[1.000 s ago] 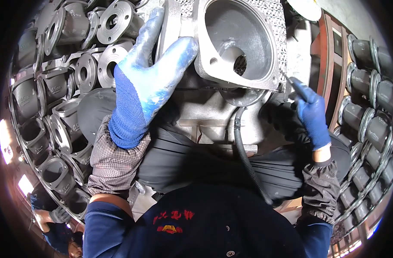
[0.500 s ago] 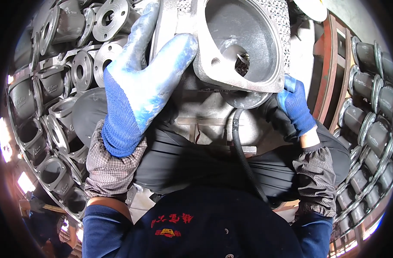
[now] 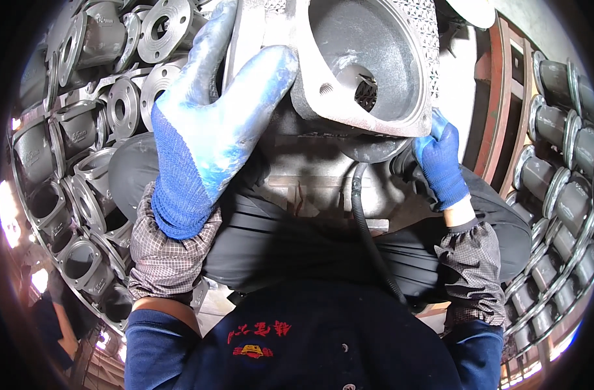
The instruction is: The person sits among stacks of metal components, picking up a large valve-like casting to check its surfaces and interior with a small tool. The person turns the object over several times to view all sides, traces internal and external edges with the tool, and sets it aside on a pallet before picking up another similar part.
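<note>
A large grey metal casting point(image 3: 332, 45) with a wide oval opening stands tilted in front of me. Its round bore shows deep inside, and the lower flange point(image 3: 375, 149) juts out beneath. My left hand point(image 3: 215, 117), in a blue and white coated glove, grips the casting's left flange, thumb on the near face and fingers along the far side. Close by the casting's lower right corner is my right hand point(image 3: 442, 159), gloved in blue, its fingers curled closed. What it holds is hidden behind the casting and in dark shadow. A black corrugated hose point(image 3: 368, 244) rises from my lap to beneath the casting.
Many similar grey castings point(image 3: 79, 133) are stacked at the left, and rows of flanged ones point(image 3: 557, 169) at the right. A reddish-brown metal frame point(image 3: 495, 104) stands right of my right hand. Behind the casting is a patterned metal surface point(image 3: 423, 19). Another person's arm point(image 3: 64, 328) shows at lower left.
The casting has shifted very slightly upward, with my left hand still on it. My right hand has moved a little left. The other person at lower left has changed position.
</note>
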`<state>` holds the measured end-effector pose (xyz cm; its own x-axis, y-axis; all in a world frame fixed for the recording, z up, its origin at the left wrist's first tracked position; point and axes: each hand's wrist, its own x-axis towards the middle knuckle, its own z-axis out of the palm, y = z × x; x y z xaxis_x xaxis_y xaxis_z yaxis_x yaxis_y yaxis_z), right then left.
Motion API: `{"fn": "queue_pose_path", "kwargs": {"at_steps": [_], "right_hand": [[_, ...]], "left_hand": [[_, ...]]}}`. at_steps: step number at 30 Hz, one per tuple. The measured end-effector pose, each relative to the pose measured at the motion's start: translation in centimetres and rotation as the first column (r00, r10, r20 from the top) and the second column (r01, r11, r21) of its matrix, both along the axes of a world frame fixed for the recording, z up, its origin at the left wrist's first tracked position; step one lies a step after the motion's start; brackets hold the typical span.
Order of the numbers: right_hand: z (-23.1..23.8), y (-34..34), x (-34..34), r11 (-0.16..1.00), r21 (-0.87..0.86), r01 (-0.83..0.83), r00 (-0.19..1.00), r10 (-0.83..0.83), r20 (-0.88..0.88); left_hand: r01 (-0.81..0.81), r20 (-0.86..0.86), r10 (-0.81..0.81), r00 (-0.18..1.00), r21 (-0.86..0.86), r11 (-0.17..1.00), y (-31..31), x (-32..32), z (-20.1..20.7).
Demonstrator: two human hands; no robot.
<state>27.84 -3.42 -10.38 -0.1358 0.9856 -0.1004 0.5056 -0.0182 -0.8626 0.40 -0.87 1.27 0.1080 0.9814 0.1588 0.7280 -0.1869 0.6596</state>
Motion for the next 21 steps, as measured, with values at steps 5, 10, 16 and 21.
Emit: {"fn": "queue_pose_path", "kwargs": {"at_steps": [5,10,16,21], "right_hand": [[-0.8,-0.5,0.2,0.99,0.137,-0.041,0.985,0.017,0.169],[0.2,-0.2,0.3,0.98,0.152,-0.124,0.983,0.1,0.154],[-1.1,-0.9,-0.2,0.965,0.25,-0.082,0.976,0.028,0.214],[-2.1,-1.7,0.1,0.978,0.167,-0.128,0.942,0.067,0.329]], "left_hand": [[0.017,-0.015,-0.018,1.0,-0.036,0.999,0.0,-0.1,0.0],[0.124,-0.176,-0.118,0.977,0.025,0.992,-0.2,-0.5,-0.4],[0.213,-0.269,-0.169,0.948,0.144,0.966,0.3,-0.5,-0.6],[-0.163,0.205,0.201,0.958,-0.188,0.969,0.2,0.6,0.2]]}}
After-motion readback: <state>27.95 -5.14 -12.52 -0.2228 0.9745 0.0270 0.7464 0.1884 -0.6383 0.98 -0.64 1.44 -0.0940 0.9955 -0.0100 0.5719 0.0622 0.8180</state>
